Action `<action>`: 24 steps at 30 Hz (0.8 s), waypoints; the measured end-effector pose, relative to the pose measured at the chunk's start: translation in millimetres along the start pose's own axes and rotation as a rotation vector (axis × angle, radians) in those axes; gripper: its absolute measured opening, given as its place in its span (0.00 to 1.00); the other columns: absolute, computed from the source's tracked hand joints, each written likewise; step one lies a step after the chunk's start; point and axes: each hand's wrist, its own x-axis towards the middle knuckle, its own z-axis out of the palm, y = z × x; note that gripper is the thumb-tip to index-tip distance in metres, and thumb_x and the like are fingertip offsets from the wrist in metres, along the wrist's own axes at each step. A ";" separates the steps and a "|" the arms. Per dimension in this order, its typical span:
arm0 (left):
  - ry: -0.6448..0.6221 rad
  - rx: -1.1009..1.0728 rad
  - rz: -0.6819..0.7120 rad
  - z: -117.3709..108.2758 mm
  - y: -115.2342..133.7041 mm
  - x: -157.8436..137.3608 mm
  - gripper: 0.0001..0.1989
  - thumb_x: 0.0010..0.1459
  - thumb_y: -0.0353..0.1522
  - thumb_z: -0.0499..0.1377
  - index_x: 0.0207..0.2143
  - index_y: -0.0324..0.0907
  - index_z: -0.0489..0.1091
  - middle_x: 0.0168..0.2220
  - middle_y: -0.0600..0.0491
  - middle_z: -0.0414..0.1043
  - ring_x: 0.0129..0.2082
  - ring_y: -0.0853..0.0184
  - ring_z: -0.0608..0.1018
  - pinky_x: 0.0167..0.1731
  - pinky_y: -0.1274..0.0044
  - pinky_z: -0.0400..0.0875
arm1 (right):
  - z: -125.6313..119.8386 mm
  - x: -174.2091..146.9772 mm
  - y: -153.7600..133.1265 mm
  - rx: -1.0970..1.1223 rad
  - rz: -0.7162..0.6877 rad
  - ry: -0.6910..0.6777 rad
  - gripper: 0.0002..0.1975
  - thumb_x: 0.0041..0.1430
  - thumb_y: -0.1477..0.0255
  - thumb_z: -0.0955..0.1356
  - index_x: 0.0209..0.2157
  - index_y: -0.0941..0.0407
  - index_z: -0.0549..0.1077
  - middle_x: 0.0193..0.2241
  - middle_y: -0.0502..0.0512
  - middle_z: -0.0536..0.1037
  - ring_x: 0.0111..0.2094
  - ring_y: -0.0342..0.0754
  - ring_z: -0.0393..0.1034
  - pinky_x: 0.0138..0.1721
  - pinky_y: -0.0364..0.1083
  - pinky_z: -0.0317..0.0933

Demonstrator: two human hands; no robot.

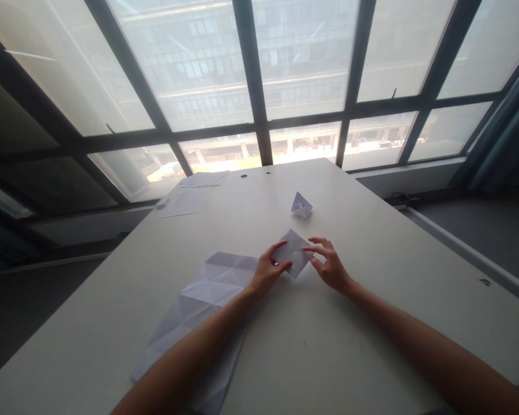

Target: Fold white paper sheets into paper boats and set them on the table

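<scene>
Above the white table a small diamond-shaped piece of folded paper is held between my two hands. My left hand grips its left side, with the thumb at the lower edge and the fingers along the upper left. At the right corner, my right hand holds the paper between thumb and fingers, some fingertips reaching over its face. Just beyond stands a folded paper boat, apart from both hands. A large creased paper sheet lies to the left, partly covered by my left forearm.
Flat paper sheets lie at the far left of the white table. A small dark object rests near the right edge. Two dark round spots mark the far end, close to the large windows. A blue curtain hangs at right.
</scene>
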 end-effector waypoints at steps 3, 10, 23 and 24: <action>-0.003 0.001 0.010 1.1 1.6 0.1 0.35 0.48 0.40 0.69 0.57 0.41 0.66 0.43 0.48 0.74 0.25 0.73 0.69 0.22 0.82 0.64 | -2.5 0.4 -5.9 -0.124 -0.093 -0.020 0.15 0.57 0.76 0.68 0.45 0.48 0.77 0.55 0.57 0.68 0.57 0.57 0.58 0.56 0.60 0.58; -0.068 -0.070 0.012 3.1 -3.8 0.0 0.26 0.50 0.39 0.68 0.50 0.37 0.72 0.35 0.50 0.77 0.29 0.68 0.74 0.30 0.78 0.70 | 3.4 -2.1 -16.8 -0.234 -0.249 -0.158 0.07 0.58 0.74 0.70 0.37 0.48 0.79 0.55 0.55 0.69 0.61 0.58 0.54 0.58 0.61 0.54; -0.109 -0.130 -0.014 5.8 -3.6 -0.6 0.37 0.49 0.35 0.69 0.61 0.43 0.62 0.56 0.41 0.65 0.43 0.59 0.77 0.38 0.72 0.76 | -0.8 -0.5 -21.2 -0.228 -0.242 -0.108 0.05 0.60 0.74 0.69 0.31 0.51 0.75 0.52 0.55 0.71 0.59 0.57 0.57 0.57 0.60 0.53; -0.103 -0.129 -0.014 6.3 -5.9 -0.3 0.39 0.49 0.34 0.69 0.62 0.44 0.61 0.57 0.40 0.64 0.43 0.59 0.78 0.37 0.73 0.76 | -0.5 -0.6 -20.7 -0.226 -0.244 -0.111 0.05 0.60 0.74 0.68 0.31 0.51 0.75 0.52 0.55 0.71 0.59 0.57 0.57 0.57 0.60 0.53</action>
